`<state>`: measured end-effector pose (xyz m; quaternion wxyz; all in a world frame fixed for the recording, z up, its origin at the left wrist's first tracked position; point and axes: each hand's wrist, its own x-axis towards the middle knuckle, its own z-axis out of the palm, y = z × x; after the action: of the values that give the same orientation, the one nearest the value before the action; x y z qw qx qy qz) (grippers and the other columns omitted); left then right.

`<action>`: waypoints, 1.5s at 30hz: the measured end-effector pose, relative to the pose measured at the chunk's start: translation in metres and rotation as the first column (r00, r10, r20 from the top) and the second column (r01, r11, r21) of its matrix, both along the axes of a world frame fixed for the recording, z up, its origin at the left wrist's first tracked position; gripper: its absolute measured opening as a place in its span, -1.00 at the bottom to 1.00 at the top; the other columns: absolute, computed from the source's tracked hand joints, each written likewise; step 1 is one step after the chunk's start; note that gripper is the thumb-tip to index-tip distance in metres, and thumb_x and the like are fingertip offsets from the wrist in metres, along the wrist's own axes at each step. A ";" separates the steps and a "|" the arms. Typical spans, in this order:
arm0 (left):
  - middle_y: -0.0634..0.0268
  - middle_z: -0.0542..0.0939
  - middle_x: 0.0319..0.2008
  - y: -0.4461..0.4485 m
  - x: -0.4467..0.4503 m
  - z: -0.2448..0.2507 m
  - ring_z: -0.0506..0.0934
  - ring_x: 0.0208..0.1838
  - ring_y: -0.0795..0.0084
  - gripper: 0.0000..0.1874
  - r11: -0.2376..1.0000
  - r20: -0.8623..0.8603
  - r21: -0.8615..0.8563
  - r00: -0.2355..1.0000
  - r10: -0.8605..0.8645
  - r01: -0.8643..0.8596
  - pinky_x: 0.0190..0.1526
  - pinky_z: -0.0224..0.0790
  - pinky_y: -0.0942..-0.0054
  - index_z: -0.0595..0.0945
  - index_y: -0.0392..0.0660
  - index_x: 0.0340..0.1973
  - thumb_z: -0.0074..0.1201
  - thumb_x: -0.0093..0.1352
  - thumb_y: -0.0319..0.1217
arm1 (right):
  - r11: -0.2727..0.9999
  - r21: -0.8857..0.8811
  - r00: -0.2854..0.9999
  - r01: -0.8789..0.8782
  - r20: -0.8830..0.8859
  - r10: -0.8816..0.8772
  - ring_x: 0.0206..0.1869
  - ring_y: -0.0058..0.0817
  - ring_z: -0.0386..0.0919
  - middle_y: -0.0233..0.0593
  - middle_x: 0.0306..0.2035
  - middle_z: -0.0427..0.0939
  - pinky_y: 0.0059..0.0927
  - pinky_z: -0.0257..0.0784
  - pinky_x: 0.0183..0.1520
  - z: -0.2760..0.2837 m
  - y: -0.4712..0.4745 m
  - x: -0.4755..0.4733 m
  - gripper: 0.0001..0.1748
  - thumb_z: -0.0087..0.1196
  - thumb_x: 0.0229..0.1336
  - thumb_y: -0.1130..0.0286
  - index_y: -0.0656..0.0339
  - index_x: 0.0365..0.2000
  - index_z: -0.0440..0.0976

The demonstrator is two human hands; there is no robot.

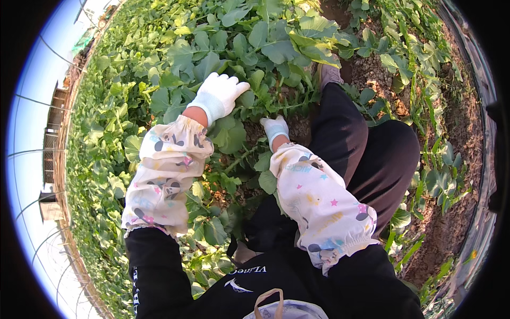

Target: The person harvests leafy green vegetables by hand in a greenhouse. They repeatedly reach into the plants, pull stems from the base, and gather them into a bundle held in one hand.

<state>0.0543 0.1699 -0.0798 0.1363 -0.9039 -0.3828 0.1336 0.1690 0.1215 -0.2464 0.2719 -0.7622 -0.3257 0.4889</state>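
My left hand (221,93), in a white knit glove with a pale blue cuff, rests among the broad green leaves (207,65) of a leafy brassica-like plant. Its fingers curl downward, and the leaves hide what lies under them. Lower and to the right, my right hand (275,128) wears a matching glove and reaches down near bare soil (297,129) and a leafy stem (289,106). Its fingertips are mostly hidden, so I cannot see whether it grips anything. Patterned white sleeve covers (167,175) cover both forearms.
Dense plants (107,131) spread across the left. My bent legs in dark trousers (382,159) and a shoe (330,73) are at the right. Beyond them lie a soil strip (438,239) and plastic sheeting (484,159). Curved hoops (30,151) stand at the far left.
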 end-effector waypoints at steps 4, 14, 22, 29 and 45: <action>0.34 0.47 -0.38 -0.004 0.000 -0.002 0.47 -0.21 0.32 -0.55 1.000 0.013 -0.002 1.000 0.006 -0.006 -0.17 0.24 0.35 0.48 0.10 -0.07 0.01 0.08 -0.47 | 0.915 -0.226 0.462 0.334 -0.807 -0.368 -0.60 -0.46 0.45 -0.23 -0.48 0.50 -0.46 0.30 -0.56 -0.014 0.004 -0.017 -0.87 0.05 0.00 0.39 0.21 -0.42 0.40; 0.29 0.45 -0.40 -0.008 0.002 0.000 0.45 -0.27 0.26 -0.55 0.999 0.081 0.010 0.996 -0.031 0.031 -0.19 0.22 0.33 0.48 0.08 -0.08 0.01 0.07 -0.47 | 0.849 -0.378 -0.112 0.370 -0.925 -0.363 -0.10 -0.26 0.46 -0.23 -0.09 0.51 -0.14 0.38 0.00 0.003 0.009 -0.041 -0.68 -0.09 0.16 0.24 0.11 -0.11 0.42; 0.28 0.45 -0.39 -0.008 0.000 -0.003 0.44 -0.27 0.26 -0.56 0.996 0.040 0.057 0.996 -0.078 0.076 -0.17 0.21 0.34 0.49 0.06 -0.09 -0.01 0.07 -0.50 | 0.886 -0.220 0.153 0.409 -0.940 -0.305 -0.23 -0.34 0.50 -0.28 -0.22 0.56 -0.32 0.39 -0.09 -0.028 0.016 -0.044 -0.65 0.01 0.09 0.17 0.16 -0.18 0.47; 0.28 0.46 -0.39 -0.006 -0.009 -0.009 0.45 -0.26 0.27 -0.57 0.998 0.026 0.034 0.998 -0.060 0.059 -0.14 0.21 0.36 0.49 0.06 -0.09 -0.01 0.08 -0.49 | 0.972 -0.064 0.967 -0.225 0.109 0.231 -0.11 -0.05 0.50 0.05 -0.17 0.52 -0.21 0.43 -0.11 0.014 0.007 -0.003 -0.64 -0.06 0.07 0.17 0.19 -0.22 0.49; 0.27 0.47 -0.38 -0.010 -0.001 -0.004 0.46 -0.22 0.29 -0.60 0.993 -0.034 0.107 0.999 -0.040 0.044 0.02 0.15 0.32 0.50 0.10 -0.09 -0.07 0.15 -0.51 | 0.930 0.359 0.950 0.075 0.258 -0.177 -0.14 -0.01 0.45 -0.03 -0.12 0.40 -0.08 0.38 -0.15 -0.015 0.008 0.015 -0.60 0.13 -0.09 0.32 0.21 -0.20 0.30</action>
<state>0.0532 0.1595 -0.0835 0.1936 -0.9009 -0.3680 0.1244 0.1842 0.1293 -0.2611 0.3825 -0.7847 -0.3920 0.2903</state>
